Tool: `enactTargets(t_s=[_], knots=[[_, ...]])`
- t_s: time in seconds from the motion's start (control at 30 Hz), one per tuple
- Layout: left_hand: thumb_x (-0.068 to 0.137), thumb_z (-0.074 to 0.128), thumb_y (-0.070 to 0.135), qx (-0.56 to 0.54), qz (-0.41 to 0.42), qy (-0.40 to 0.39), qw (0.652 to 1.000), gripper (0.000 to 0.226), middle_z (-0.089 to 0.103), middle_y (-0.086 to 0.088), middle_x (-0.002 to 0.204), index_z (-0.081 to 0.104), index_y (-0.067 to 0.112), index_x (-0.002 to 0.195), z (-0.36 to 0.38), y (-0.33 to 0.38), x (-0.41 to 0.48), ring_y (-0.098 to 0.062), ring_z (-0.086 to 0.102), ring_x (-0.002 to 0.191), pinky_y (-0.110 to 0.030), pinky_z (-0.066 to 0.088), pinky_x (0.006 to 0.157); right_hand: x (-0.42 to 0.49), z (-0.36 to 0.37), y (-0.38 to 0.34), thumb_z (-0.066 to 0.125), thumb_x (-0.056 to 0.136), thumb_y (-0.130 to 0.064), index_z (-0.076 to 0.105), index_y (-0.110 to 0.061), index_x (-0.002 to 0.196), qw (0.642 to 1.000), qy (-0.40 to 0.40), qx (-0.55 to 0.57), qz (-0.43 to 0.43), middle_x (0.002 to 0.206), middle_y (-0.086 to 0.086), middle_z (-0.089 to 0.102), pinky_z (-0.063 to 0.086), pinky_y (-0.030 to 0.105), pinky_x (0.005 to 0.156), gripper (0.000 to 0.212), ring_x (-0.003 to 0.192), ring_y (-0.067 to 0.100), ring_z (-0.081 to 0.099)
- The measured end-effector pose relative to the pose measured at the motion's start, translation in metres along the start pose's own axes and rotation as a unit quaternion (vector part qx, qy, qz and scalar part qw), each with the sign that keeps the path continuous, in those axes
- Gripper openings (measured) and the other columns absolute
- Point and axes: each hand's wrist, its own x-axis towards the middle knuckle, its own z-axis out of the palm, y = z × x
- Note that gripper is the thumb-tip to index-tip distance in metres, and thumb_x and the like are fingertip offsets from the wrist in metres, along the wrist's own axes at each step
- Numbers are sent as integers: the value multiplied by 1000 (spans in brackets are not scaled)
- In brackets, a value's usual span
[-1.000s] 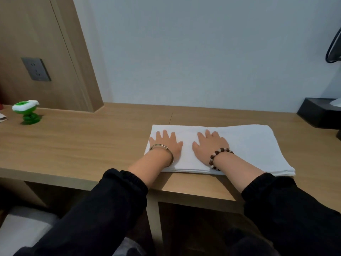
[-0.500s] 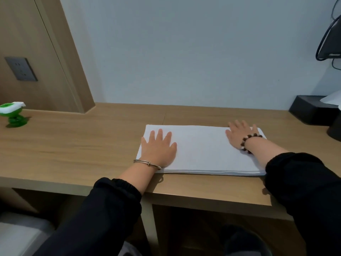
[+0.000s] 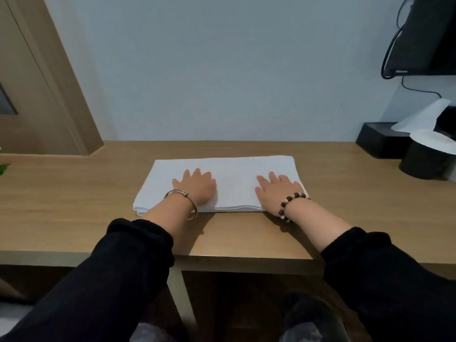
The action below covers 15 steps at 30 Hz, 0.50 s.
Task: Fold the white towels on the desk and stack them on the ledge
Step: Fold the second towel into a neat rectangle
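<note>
Shift: right hand (image 3: pixel 278 191) has drawn back from the far right corner of the folded white towel (image 3: pixel 234 169) to its near edge; the left hand (image 3: pixel 197 188) has slid a little inward from the left end.
Towel: lies flat in several layers on the wooden worktop (image 3: pixel 74 193), dead centre, at 12 o'clock from the person, its near edge showing stacked folds.
Long axis: runs 9 o'clock to 3 o'clock, parallel to the wall; short ends face left and right.
Left hand: released, fingers straight and spread, palm pressing the towel left of centre, metal bangle (image 3: pixel 182 196) on the wrist.
Right hand: released, fingers straight, palm flat close to the 3 o'clock end, bead bracelet (image 3: pixel 288 203) just over the near edge.
Nearer hand: the right sits almost at its short end; the left is well apart from the 9 o'clock end.
Likely next move: a fold across the long axis, one short end carried over to the other, seems most probable; the right hand looks best placed to lift.
Ledge: which surface serves as the ledge cannot be told.
Bystanders: black tissue box (image 3: pixel 380 141) and black round bin (image 3: pixel 424 161) at 2 o'clock, well apart.
</note>
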Motion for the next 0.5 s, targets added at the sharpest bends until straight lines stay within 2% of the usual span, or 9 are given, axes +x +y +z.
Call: enactTargets(t_s=[0.07,0.13,0.2,0.23,0.3,0.37,0.43,0.47,0.5], knots=[[99,22,34,-20,19,-22,999,40,34,-4,143,42,23,133,-1,20,-2,-30,24,136,-55,21,106,-7,-7,-16,14,99,-38,38,-21,136,999,35,-25,-8,140,10,40,35,43,92,48,127,31,34],[99,21,37,-16,11,-34,999,43,33,-3,145,39,24,136,-1,28,-1,-29,24,136,-55,21,105,-11,-17,-26,15,98,-39,57,-15,109,998,68,6,-17,117,11,57,35,36,79,51,110,31,48],[98,20,39,-26,-15,-39,999,44,31,-2,146,38,26,136,1,28,0,-29,22,137,-55,19,104,-13,-33,-25,21,98,-39,55,-14,77,992,37,121,-30,91,10,59,37,28,65,46,85,29,55],[98,19,40,-36,-24,-37,998,45,29,-1,148,36,27,137,3,26,0,-28,19,138,-56,17,104,-12,-41,-21,27,98,-35,54,-15,75,972,-12,233,-31,85,8,60,40,25,58,41,75,27,57],[97,18,45,-40,-17,-23,999,48,19,2,154,28,31,142,10,20,-1,-27,10,142,-59,12,106,-13,-50,-8,40,98,-27,63,-11,92,892,-100,439,-40,84,9,69,47,21,49,29,62,21,65],[97,16,49,-23,19,1,1000,52,7,7,158,16,34,147,18,10,-1,-25,2,145,-60,7,109,-8,-50,13,46,96,-13,64,-8,100,852,-26,521,-28,92,11,72,47,20,46,20,58,14,64],[97,15,52,-9,45,20,999,54,3,8,159,12,35,149,24,3,1,-24,1,146,-59,7,111,-3,-44,39,42,93,1,64,-13,101,851,83,519,2,100,11,70,46,18,52,27,65,11,61],[96,15,53,-5,50,24,998,55,3,8,159,11,36,149,25,1,2,-24,1,146,-59,7,111,-1,-40,52,42,91,5,64,-15,105,870,101,482,1,103,7,69,47,18,59,33,76,12,63],[96,14,54,-3,52,25,998,56,3,8,159,10,36,149,26,1,3,-24,1,146,-59,7,111,-1,-36,62,45,89,6,63,-16,112,895,82,438,-16,106,4,67,48,19,68,37,89,14,63]])
